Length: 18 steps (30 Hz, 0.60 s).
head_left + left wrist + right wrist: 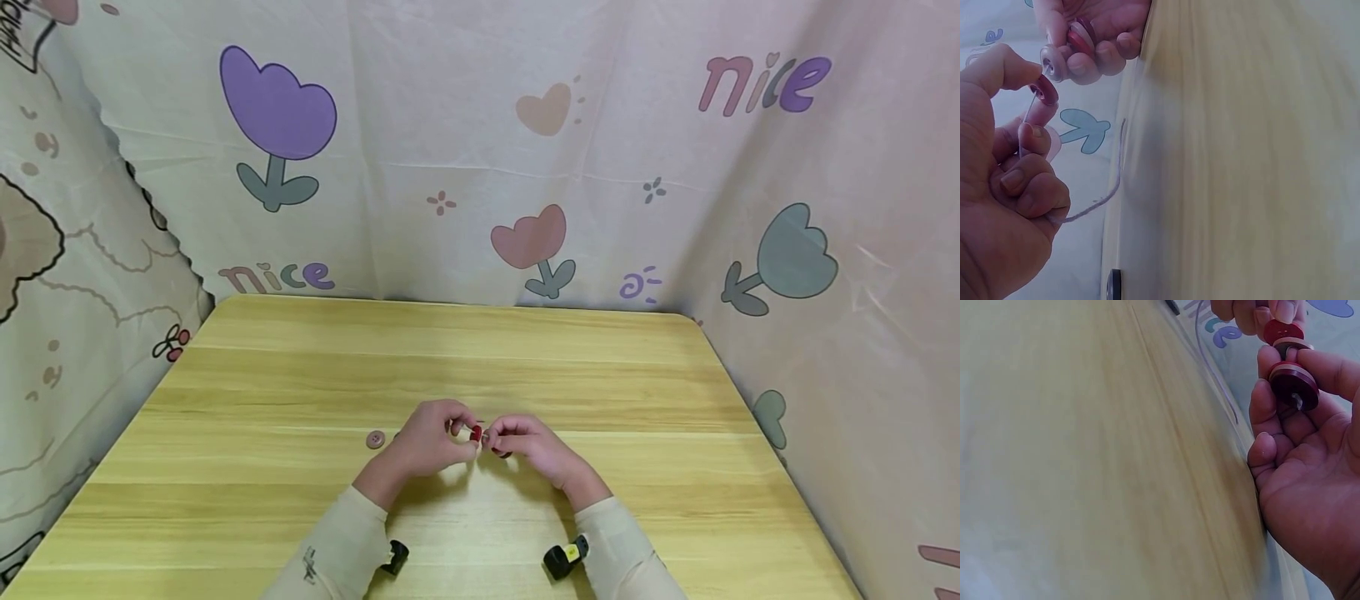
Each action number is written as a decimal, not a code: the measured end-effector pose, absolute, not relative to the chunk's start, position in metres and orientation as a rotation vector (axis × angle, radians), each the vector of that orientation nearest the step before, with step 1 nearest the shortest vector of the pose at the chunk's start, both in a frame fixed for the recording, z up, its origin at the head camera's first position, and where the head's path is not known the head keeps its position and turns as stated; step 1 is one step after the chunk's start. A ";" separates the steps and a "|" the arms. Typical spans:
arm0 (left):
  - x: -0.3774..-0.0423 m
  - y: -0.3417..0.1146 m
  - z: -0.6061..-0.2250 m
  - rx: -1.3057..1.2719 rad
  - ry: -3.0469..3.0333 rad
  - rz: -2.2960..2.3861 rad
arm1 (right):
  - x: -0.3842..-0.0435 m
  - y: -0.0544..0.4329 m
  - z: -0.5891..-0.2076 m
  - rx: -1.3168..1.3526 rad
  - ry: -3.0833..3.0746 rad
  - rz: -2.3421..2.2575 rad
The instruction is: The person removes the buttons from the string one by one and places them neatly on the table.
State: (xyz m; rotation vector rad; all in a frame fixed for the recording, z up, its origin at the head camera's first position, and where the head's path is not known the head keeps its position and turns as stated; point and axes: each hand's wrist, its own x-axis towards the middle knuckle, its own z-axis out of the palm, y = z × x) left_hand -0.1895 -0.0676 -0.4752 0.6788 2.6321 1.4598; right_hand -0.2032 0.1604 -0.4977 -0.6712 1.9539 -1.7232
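In the head view both hands meet over the wooden tabletop; the left hand pinches a small red button between thumb and fingers; the right hand curls just beside it, its fingertips closed on pieces too small to tell apart from here; a brown button lies on the wood to the left of the left hand.

The left wrist view explains the grip: a string passes through the left hand's folded fingers up to the red button — whose hole it seems to enter — while its loose tail curves away below; the right hand pinches a pale button just past the red one, and more discs sit against its fingers. The step in hand looks like threading: the red button being fed along the string towards those already on it; the next move seems to call for a taut string and a gentle slide, with the right hand's hold kept firm so the stack does not slip.

The right wrist view alone shows the stack's far face: a dark maroon button with a whitish string end poking from its middle — perhaps a knot; the brown button shows clearly only from the head.
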 end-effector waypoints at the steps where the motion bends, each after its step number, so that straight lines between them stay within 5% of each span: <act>1: -0.190 -0.068 -0.475 0.681 2.631 1.465 | -0.203 0.160 -0.497 -0.673 1.954 -1.722; 18: -0.189 -0.080 -0.471 0.518 2.629 1.467 | -0.203 0.159 -0.498 -0.655 1.938 -1.739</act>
